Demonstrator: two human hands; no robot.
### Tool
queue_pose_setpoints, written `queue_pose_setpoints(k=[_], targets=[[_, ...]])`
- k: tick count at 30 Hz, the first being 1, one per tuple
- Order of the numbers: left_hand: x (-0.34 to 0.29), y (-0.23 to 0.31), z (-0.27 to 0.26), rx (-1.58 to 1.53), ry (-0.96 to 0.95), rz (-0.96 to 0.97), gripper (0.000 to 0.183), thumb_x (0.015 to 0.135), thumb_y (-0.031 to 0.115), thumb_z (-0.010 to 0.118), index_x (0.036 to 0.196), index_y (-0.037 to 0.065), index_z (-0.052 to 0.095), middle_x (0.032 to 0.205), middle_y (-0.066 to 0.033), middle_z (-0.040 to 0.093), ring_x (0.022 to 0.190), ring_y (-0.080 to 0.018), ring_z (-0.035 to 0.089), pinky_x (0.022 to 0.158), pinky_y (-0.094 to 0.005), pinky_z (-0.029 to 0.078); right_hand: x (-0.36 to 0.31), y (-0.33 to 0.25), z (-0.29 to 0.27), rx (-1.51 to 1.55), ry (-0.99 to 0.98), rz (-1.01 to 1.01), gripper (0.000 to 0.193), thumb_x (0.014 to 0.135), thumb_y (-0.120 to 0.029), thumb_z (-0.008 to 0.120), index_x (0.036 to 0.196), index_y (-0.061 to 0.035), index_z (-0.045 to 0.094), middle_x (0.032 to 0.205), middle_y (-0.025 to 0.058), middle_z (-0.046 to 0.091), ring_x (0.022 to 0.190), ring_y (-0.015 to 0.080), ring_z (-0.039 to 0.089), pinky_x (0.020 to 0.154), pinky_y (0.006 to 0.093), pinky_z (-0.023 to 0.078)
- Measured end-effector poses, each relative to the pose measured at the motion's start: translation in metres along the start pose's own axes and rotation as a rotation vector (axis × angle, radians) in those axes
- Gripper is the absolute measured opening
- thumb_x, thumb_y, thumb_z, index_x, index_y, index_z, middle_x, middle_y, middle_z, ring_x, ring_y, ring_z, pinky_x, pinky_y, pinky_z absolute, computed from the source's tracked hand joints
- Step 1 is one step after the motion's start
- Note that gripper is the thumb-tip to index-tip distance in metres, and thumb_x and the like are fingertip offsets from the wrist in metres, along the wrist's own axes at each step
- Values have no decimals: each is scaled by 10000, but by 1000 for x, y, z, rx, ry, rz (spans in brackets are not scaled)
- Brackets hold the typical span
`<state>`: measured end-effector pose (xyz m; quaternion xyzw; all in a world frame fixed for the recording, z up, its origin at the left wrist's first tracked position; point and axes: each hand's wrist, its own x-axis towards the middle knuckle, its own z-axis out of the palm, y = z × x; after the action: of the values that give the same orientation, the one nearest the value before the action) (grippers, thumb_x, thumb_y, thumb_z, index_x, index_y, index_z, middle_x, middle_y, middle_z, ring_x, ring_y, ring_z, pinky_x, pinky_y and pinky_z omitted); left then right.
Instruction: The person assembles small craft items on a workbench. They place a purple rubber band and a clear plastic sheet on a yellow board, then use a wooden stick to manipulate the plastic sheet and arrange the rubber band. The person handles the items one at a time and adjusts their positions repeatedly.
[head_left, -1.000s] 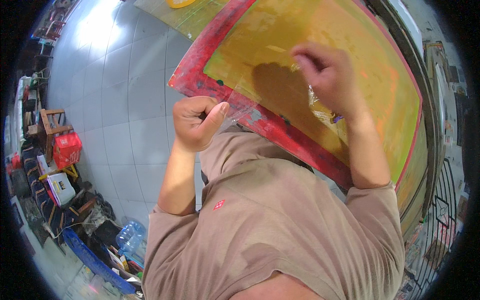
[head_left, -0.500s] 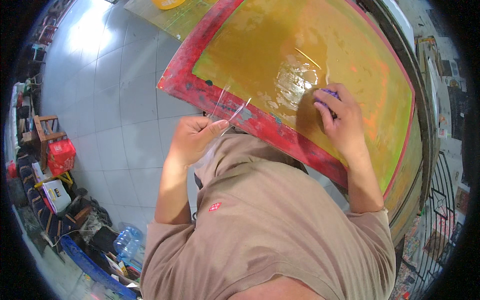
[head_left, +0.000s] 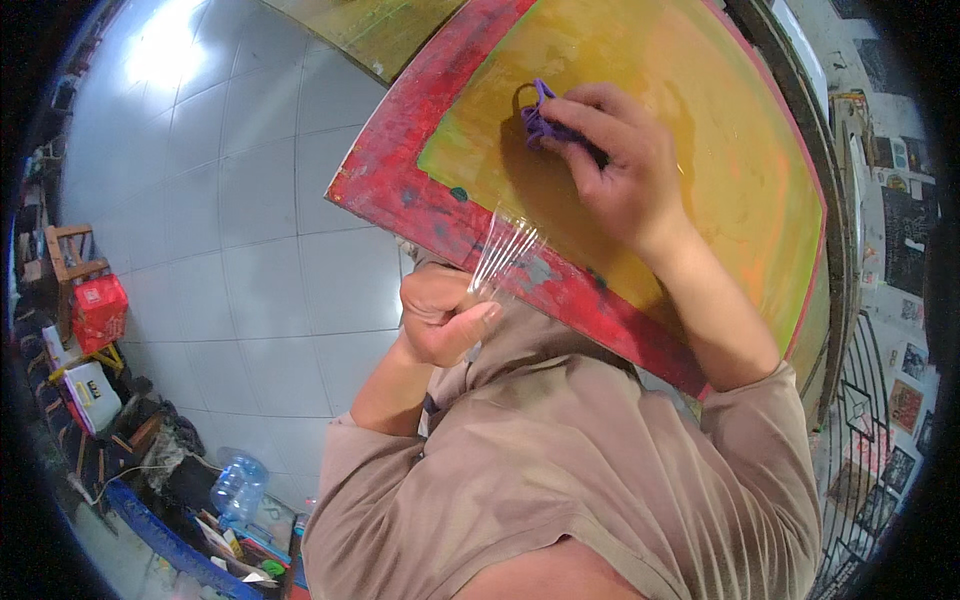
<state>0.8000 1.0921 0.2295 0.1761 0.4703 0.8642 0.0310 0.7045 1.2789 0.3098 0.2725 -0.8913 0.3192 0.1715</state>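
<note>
My right hand (head_left: 628, 165) pinches a crumpled purple cloth (head_left: 537, 118) over the yellow surface of a large panel. Its thumb and fingers are closed on the cloth, which casts a shadow there. The panel has a broad red border (head_left: 395, 155), smeared with dark and grey paint, and its yellow field (head_left: 720, 130) looks wet. Below the border's left part, my left hand (head_left: 440, 315) is closed round a piece of clear, ridged plastic (head_left: 507, 248). The plastic fans out over the border; whether it is a bag or a cup I cannot tell.
Behind the panel's far left corner lies a greenish board (head_left: 360, 30). Grey floor tiles (head_left: 270, 270) spread out on the left. Farther left are a wooden stool (head_left: 75, 250), a red bag (head_left: 99, 312) and a clear plastic jug (head_left: 238, 485). Pictures hang at the right, near a black metal grille (head_left: 860, 400).
My right hand has moved left and away from me with the purple cloth. My left hand has shifted right and slightly nearer; its plastic now fans wider. The thin yellow streak no longer shows.
</note>
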Motion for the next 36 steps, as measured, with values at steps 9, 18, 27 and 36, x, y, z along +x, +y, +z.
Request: queue_pose_setpoints(k=[9, 18, 27, 36], targets=[[2, -5, 4, -101, 36, 8, 349, 683, 18, 604, 457, 66, 343, 458, -33, 424, 378, -125, 334, 387, -260, 275, -20, -47, -10, 251, -282, -7, 212, 686, 42, 624, 885, -30, 629, 877, 133, 618, 791, 316, 601, 677, 355, 488], [8, 20, 5, 78, -79, -148, 343, 679, 19, 580, 447, 62, 331, 444, -18, 401, 414, -97, 324, 414, -269, 227, 8, -9, -13, -139, -54, 17, 224, 718, -115, 685, 933, -71, 643, 917, 140, 571, 823, 320, 566, 699, 395, 465], [6, 16, 4, -35, -16, -140, 330, 715, -13, 538, 452, 56, 351, 430, 22, 380, 387, -63, 300, 390, -258, 206, -9, -38, -18, 87, -296, -20, 293, 763, 22, 597, 1045, -58, 615, 1010, 128, 591, 856, 281, 573, 710, 367, 482], [1, 15, 1, -171, 51, -265, 356, 728, -43, 534, 457, 58, 327, 427, -12, 379, 352, -75, 292, 358, -252, 210, -3, -10, -58, 1834, -67, 750, 456, 932, -340, 416, 1252, -15, 431, 1101, 176, 565, 945, 288, 608, 776, 390, 511]])
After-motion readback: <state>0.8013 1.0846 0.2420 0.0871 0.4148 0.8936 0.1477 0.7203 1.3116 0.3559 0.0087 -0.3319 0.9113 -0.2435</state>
